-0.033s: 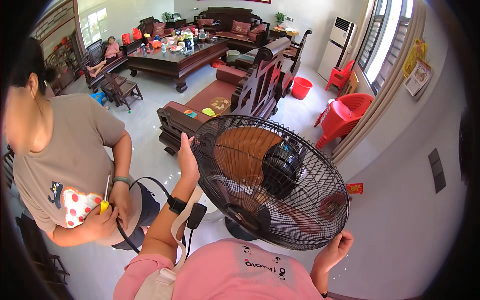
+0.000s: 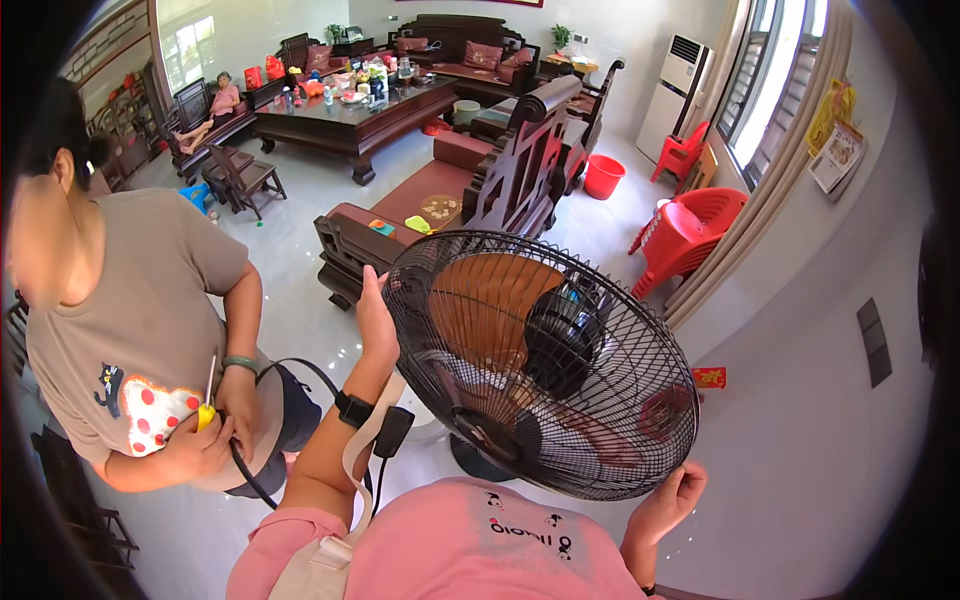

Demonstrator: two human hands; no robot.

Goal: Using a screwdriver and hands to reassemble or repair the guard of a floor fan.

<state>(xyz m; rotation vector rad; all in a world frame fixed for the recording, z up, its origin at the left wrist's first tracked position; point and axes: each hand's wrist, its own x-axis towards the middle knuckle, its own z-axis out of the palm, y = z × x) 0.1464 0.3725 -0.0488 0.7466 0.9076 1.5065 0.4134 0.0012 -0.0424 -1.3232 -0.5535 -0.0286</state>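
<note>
A black fan (image 2: 545, 365) with a round wire guard stands before me, tilted, its dark base (image 2: 478, 460) partly hidden below. Inside the cage the motor housing (image 2: 565, 335) shows through the wires. My left hand (image 2: 376, 322) is on the left rim of the guard, fingers pointing up along the edge, a dark band at the wrist. At the lower right rim, my right hand (image 2: 672, 503) has its fingers curled at the edge of the wires. On the left a person (image 2: 160, 290) holds a screwdriver (image 2: 207, 412) with a yellow handle in front of the belly.
Behind the fan stands a dark wooden sofa (image 2: 410, 200) with red cushions. Farther back is a low table (image 2: 340, 125) crowded with items. Red plastic chairs (image 2: 690, 230) and a red bucket (image 2: 603, 177) are near the window. A wall (image 2: 800, 420) runs along my right.
The other person's head and the screwdriver have shifted very slightly. My hands and the fan stay where they were.
</note>
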